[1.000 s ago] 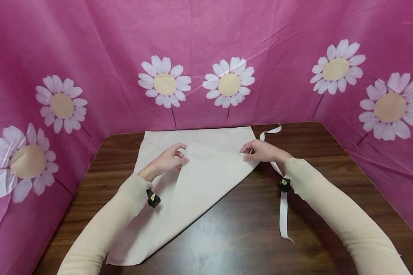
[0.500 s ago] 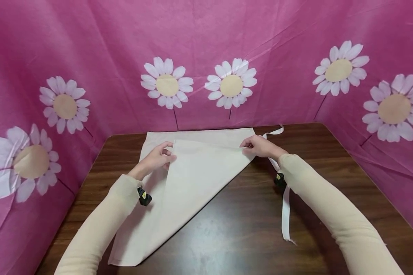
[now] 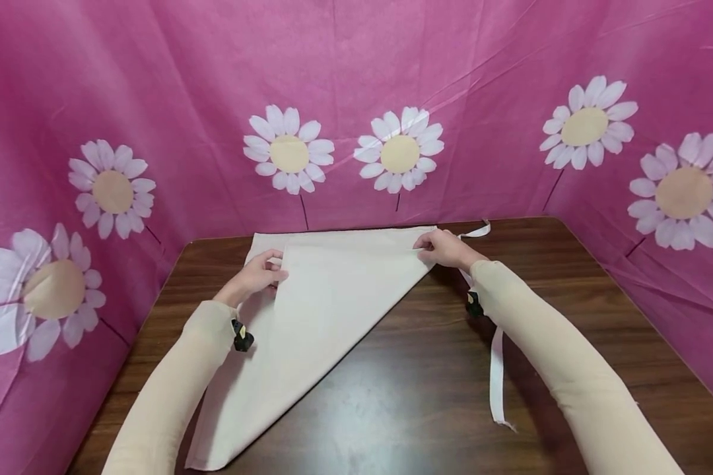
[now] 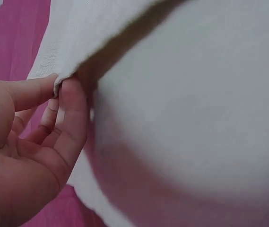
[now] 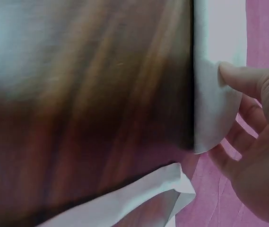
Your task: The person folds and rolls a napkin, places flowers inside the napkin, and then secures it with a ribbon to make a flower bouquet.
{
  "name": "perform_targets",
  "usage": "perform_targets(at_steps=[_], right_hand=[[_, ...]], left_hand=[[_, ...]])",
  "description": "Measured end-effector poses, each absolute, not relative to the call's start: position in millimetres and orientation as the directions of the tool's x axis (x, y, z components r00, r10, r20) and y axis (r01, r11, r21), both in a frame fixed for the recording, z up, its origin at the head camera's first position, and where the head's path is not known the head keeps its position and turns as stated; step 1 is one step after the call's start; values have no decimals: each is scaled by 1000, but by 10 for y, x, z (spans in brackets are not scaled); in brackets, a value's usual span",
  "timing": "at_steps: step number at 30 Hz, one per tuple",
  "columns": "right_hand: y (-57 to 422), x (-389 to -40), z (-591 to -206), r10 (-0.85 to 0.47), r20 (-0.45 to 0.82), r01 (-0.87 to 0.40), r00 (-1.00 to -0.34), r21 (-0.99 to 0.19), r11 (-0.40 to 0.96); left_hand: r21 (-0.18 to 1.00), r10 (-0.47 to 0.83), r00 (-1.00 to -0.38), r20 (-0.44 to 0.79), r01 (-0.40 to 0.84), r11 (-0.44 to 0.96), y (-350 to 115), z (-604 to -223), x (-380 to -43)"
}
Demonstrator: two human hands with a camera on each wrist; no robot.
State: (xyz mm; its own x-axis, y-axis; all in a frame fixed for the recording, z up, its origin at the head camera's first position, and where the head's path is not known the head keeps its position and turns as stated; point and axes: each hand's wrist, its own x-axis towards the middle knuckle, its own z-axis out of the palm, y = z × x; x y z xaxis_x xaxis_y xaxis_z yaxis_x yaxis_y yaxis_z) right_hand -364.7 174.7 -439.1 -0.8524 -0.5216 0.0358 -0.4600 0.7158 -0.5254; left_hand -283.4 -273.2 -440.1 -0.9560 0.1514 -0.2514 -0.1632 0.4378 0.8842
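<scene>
A cream cloth [image 3: 333, 297] lies on the brown table, its near part folded over toward the back, with a slanted fold edge facing me. My left hand [image 3: 254, 276] pinches the flap's left corner between thumb and fingers; in the left wrist view that corner [image 4: 73, 61] stands raised over the layer below. At the far right corner, my right hand [image 3: 448, 249] pinches the cloth's edge, thumb on top in the right wrist view, where the cloth [image 5: 214, 109] bends round the fingers. A white fabric strap [image 3: 496, 376] runs out from under the right wrist.
The wooden table [image 3: 416, 396] ends at a pink curtain [image 3: 344, 59] printed with white daisies, which hangs behind and on both sides. The strap's far end [image 3: 478, 229] curls near the back edge. Each wrist wears a small black camera.
My left hand has drawn the flap's corner leftward across the lower layer, nearly to its left edge. The right hand has shifted slightly back with its corner, toward the far edge.
</scene>
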Motion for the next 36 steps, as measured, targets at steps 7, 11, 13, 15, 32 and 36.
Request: perform_targets(at_steps=[7, 11, 13, 15, 32, 36], right_hand=[[1569, -3802, -4436, -380, 66, -354, -923, -535, 767], [1463, -3859, -4464, -341, 86, -326, -936, -577, 749], [1421, -3877, -4467, -322, 87, -309, -943, -592, 744], [1385, -3897, -4463, -298, 93, -293, -950, -592, 751], [1291, -4008, -4586, -230, 230, -320, -946, -534, 782], [1322, -4025, -4554, -221, 215, -303, -951, -524, 796]], left_hand=[[836, 83, -960, -268, -189, 515, -2947, -4316, -2982], [836, 50, -964, -260, -199, 511, -3013, -4311, -3038], [841, 32, -970, -243, -194, 504, -3028, -4305, -3055], [843, 12, -976, -216, -180, 508, -3044, -4297, -3070], [656, -188, -979, -75, -191, 730, -3145, -4355, -3125], [623, -209, -976, -60, -201, 756, -3137, -4351, -3181]])
